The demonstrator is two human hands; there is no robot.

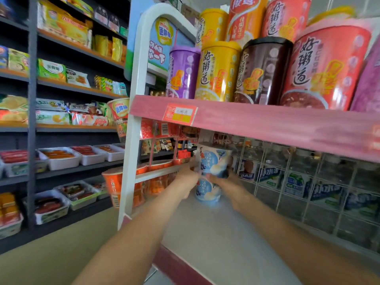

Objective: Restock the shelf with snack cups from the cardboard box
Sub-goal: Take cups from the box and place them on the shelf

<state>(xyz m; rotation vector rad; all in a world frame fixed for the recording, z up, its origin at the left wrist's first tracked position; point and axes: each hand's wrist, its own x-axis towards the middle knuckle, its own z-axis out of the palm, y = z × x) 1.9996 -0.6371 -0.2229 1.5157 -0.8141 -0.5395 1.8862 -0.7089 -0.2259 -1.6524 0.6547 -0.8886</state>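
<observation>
Two pale blue snack cups stand stacked at the far left end of the grey shelf board. The lower cup sits on the board. The upper cup rests on top of it, under the pink shelf edge. My left hand holds the stack from the left and my right hand holds it from the right, fingers curled round where the two cups meet. The cardboard box is out of view.
Tall porridge cups in purple, yellow, brown and red fill the shelf above. A wire grid back runs along the right, with packets behind it. The white end frame stands left, with orange noodle cups hanging outside it. Dark snack shelves line the aisle.
</observation>
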